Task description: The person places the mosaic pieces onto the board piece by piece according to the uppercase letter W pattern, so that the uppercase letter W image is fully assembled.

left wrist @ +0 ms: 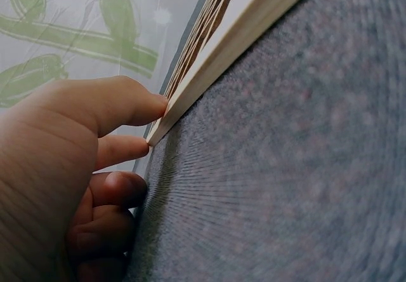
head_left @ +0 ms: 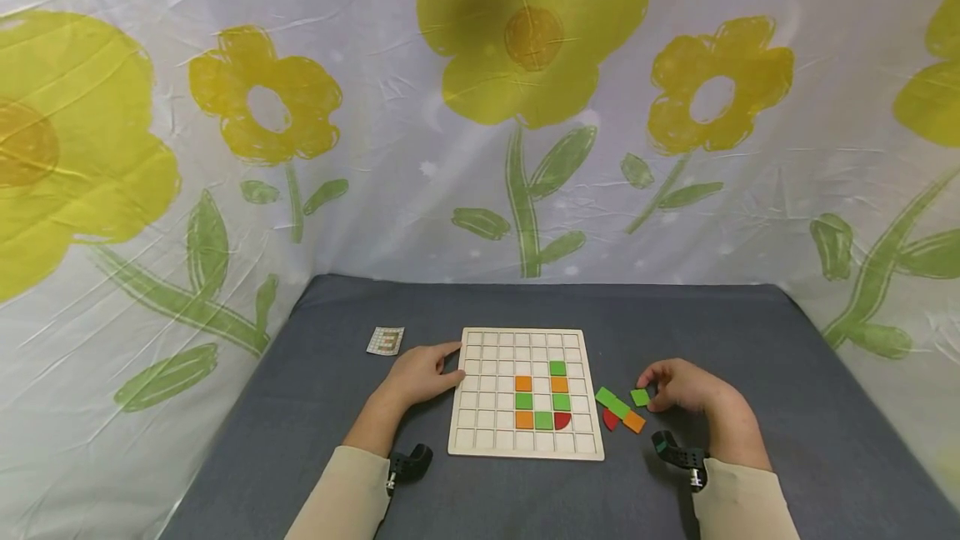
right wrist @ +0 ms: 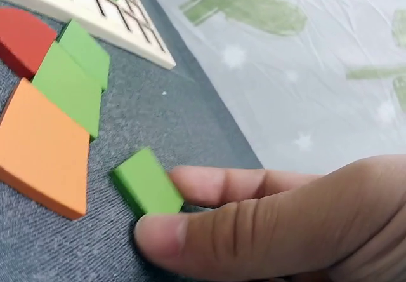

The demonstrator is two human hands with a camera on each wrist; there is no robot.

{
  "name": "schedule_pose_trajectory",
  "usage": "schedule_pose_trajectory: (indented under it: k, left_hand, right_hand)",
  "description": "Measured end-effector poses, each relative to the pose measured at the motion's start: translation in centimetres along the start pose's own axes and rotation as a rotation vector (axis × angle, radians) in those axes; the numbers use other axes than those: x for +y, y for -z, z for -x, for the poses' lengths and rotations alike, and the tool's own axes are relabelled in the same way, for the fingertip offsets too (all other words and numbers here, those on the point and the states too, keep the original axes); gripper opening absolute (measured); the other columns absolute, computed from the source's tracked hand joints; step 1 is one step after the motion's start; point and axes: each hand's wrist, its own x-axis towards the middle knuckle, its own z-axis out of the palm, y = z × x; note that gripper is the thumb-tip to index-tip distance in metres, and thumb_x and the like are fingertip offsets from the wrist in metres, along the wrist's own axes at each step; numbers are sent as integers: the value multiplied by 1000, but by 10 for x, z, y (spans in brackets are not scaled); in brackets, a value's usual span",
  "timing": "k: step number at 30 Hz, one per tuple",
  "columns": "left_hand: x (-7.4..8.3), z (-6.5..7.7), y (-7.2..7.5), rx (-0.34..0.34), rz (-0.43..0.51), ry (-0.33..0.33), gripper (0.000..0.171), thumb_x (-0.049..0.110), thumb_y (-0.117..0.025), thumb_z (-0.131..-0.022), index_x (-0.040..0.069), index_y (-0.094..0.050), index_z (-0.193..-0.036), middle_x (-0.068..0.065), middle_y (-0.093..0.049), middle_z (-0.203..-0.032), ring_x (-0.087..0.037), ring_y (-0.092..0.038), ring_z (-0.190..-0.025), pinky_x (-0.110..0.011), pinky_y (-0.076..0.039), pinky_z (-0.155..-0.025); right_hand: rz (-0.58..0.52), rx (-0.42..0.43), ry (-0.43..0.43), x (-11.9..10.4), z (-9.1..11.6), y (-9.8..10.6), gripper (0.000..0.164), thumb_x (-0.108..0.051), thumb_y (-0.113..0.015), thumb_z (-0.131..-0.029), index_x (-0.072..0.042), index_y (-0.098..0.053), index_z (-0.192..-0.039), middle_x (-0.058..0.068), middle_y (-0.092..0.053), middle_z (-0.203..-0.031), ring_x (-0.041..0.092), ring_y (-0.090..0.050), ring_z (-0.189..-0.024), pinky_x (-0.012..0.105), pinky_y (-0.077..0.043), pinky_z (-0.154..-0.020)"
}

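A pale wooden grid board lies flat on the dark cloth, bearing several green and orange square tiles and one red quarter-round tile. My left hand touches the board's left edge with thumb and index fingertips; in the left wrist view its other fingers are bent beneath. To the right of the board, my right hand pinches a green square tile between thumb and finger, close over the cloth. Beside it lie two loose green tiles, an orange tile and a red quarter-round tile.
A small card printed with a grid pattern lies left of the board, beyond my left hand. Dark grey cloth covers the table. Behind and at the sides hangs a white curtain with yellow flowers.
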Motion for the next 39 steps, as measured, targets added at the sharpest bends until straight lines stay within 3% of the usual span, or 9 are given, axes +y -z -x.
schedule_pose_trajectory:
  k: [9,14,18,25,39]
  left_hand:
    - [0,0,0,0,1,2,58,41,-70,-95,15,-60,-146,7,-45,-55,-10,-34,-49,-30,-28,-53]
    - [0,0,0,-2,7,3,58,41,-70,-96,15,-60,-147,6,-45,-55,-10,-33,-48,-30,-28,-52]
    - [-1,0,-1,6,7,6,58,41,-70,-96,15,-60,-147,6,-44,-55,-11,-33,-48,-30,-28,-52]
    - [-1,0,0,5,4,5,58,40,-70,-96,16,-60,-147,6,-46,-56,-10,-34,-48,-30,-28,-52]
    - [-1,-1,-1,-4,-6,6,58,41,-70,-96,16,-60,-147,6,-47,-57,-10,-36,-49,-30,-30,-53]
  right_hand:
    - [68,99,123,2,-3,-1,24,-1,-80,-81,3,-70,-103,4,-53,-73,20,-47,-66,35,-39,-62]
    - [61,137,162,-7,-3,1,27,-3,-79,-83,5,-69,-107,1,-45,-69,18,-41,-63,36,-37,-62]
    - [58,152,183,-23,-1,2,27,-6,-77,-88,3,-67,-112,0,-36,-68,17,-34,-62,37,-35,-63]
    - [108,189,230,-56,5,-5,24,-11,-77,-90,-2,-69,-111,1,-36,-71,18,-36,-65,37,-36,-64]
    - [188,177,292,-103,6,-46,18,-16,-79,-89,-12,-68,-103,1,-42,-72,15,-36,-62,35,-35,-63]
